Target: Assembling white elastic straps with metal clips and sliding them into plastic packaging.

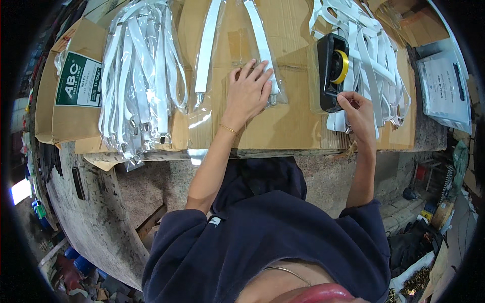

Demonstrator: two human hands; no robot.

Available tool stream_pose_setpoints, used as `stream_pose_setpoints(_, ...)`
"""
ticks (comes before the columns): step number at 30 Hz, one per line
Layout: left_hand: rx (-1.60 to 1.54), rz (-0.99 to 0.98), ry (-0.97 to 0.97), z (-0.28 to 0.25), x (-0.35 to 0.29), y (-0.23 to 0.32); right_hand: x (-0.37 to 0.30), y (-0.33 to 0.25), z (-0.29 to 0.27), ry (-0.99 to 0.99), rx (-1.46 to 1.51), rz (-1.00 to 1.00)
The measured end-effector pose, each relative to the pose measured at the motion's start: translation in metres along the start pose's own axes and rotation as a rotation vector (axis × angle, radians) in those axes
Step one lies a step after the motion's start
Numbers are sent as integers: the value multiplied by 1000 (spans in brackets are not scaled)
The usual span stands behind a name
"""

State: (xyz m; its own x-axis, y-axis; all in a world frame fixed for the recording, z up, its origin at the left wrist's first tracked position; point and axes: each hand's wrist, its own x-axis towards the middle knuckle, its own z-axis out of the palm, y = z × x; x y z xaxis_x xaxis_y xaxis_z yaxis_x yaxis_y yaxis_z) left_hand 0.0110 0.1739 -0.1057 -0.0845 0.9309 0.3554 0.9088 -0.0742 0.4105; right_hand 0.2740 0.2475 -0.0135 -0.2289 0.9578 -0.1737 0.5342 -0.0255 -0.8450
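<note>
My left hand lies with fingers stretched out over the right strap of a pair of white suspenders, pressing on its clear plastic bag. Metal clips show at the strap ends. To the right stands a black tape dispenser with a yellow-cored tape roll. At its near end is my right hand, thumb and index finger closed in a pinch. Whatever sits between those fingertips is too small to make out.
Bagged white suspenders pile up on the left, beside an open cardboard box. Loose white straps heap behind the dispenser. Flattened cardboard covers the table. A clear plastic packet with papers is at the far right.
</note>
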Motion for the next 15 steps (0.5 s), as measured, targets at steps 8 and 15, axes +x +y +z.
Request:
stream_pose_setpoints(8, 18, 3, -18, -2, 0, 2, -10, -12, -3, 47, 274, 137)
stream_pose_setpoints(15, 63, 16, -30, -2, 0, -1, -24, -14, -2, 27, 281, 153)
